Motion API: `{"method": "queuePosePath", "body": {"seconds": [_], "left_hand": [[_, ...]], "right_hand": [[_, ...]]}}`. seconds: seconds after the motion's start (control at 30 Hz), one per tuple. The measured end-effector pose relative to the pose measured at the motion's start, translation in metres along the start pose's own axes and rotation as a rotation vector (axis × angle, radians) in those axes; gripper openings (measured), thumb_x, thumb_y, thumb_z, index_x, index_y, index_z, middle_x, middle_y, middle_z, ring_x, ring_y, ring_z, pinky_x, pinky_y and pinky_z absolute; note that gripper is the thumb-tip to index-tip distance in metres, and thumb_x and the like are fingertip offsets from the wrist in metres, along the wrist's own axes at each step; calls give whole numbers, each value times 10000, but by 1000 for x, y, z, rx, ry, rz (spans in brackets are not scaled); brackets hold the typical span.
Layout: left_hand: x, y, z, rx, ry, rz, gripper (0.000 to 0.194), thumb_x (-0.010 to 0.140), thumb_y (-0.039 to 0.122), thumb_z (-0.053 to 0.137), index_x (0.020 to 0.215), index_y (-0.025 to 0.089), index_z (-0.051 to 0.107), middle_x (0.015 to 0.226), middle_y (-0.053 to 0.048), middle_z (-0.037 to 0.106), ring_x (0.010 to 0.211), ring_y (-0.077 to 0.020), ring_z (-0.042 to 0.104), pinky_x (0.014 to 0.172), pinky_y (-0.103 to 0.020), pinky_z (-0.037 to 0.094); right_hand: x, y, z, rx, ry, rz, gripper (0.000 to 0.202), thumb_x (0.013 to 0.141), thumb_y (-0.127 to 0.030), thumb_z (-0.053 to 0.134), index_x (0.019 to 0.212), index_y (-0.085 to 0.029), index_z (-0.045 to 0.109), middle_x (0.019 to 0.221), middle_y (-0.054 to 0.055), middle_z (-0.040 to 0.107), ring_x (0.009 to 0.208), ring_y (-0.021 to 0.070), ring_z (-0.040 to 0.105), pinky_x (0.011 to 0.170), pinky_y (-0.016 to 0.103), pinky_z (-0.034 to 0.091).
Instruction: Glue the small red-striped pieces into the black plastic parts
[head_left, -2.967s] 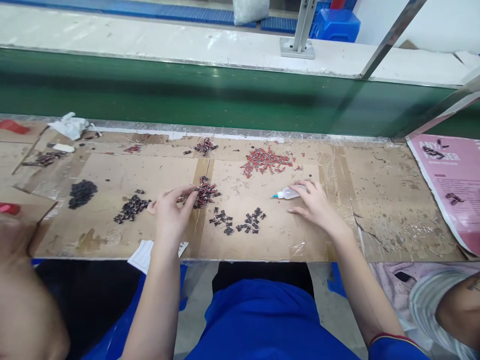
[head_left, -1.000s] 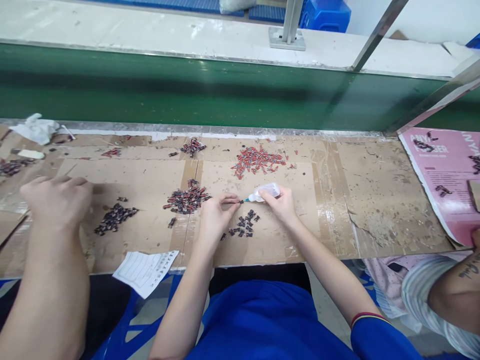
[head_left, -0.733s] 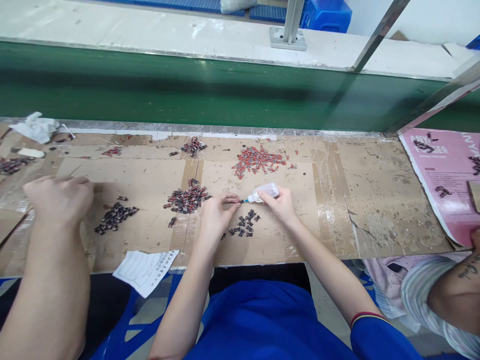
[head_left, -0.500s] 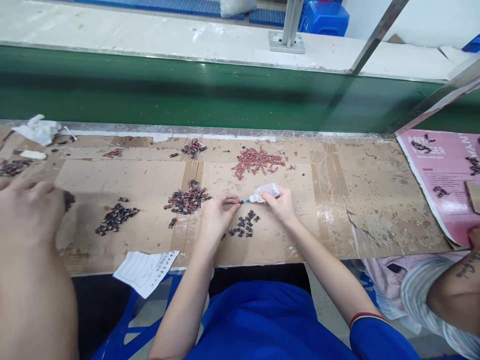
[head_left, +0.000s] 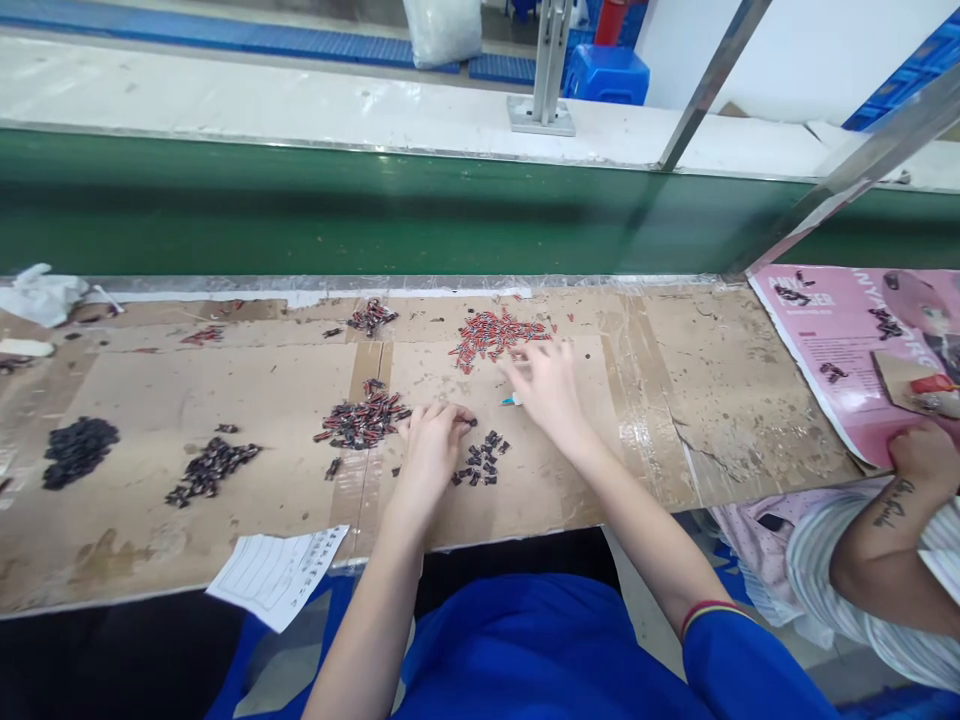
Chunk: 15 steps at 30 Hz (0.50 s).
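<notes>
My left hand (head_left: 433, 440) is closed, thumb and fingers pinching a small black part (head_left: 472, 422) just above the cardboard. My right hand (head_left: 546, 385), smeared by motion, reaches over the near right edge of a pile of small red pieces (head_left: 491, 335), its fingers stretched out. From under its palm juts the teal tip of a squeeze bottle (head_left: 511, 400); the bottle's body is hidden by the hand. Loose black parts (head_left: 484, 462) lie between my hands, close to the table's front. A heap of joined red-and-black pieces (head_left: 364, 418) sits left of my left hand.
Farther left are dark piles (head_left: 79, 452) and a paper slip (head_left: 279, 575) overhanging the front edge. A green belt (head_left: 375, 215) runs behind the cardboard-covered table (head_left: 720, 400). Another person's hand (head_left: 926, 455) rests at right by a pink poster (head_left: 817, 330).
My right hand has moved away from the part in my left hand, toward the red pile, taking the bottle along. The neighbour's arm at left has gone out of view. The camera view has shifted.
</notes>
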<state>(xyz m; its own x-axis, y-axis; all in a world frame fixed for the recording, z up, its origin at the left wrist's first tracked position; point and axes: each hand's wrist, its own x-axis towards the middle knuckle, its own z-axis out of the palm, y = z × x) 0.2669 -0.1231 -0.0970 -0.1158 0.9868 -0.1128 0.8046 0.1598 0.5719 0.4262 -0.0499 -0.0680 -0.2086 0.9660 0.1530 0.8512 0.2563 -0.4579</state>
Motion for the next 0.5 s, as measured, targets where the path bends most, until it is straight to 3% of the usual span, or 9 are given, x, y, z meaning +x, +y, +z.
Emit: {"method": "queuePosePath", "body": {"seconds": [0.07,0.2,0.33,0.5], "left_hand": [[-2,-8,1,-49,49,23,154,799,192,539,814,226,688,975,-77,747,1008,-296,613,916,-456,422],[-6,-33,3,-169,169,39,153,762,283,531,781,230,673,891,-73,753,917,-282,660,863,-415,484],[-8,-48,3,-214,255,27,235,751,409,548,826,236,688,884,-73,753,877,-292,680,824,-429,517],[-10,-43,2,-331,315,24,270,745,450,574,834,234,708,906,-71,760,876,-274,698,842,-416,542]], "right_hand": [[12,-17,14,15,-146,-41,325,969,-402,489,1000,-187,731,1028,102,700,1037,257,520,957,392,367],[27,-37,36,-97,-310,3,253,922,-379,588,977,-177,730,1072,123,687,1097,276,482,940,377,377],[30,-42,41,-116,-324,17,183,920,-299,599,988,-169,709,1051,118,693,1097,269,496,916,352,397],[23,-40,36,76,-310,44,146,907,-245,610,864,-165,724,896,96,732,987,241,582,901,343,419]]}}
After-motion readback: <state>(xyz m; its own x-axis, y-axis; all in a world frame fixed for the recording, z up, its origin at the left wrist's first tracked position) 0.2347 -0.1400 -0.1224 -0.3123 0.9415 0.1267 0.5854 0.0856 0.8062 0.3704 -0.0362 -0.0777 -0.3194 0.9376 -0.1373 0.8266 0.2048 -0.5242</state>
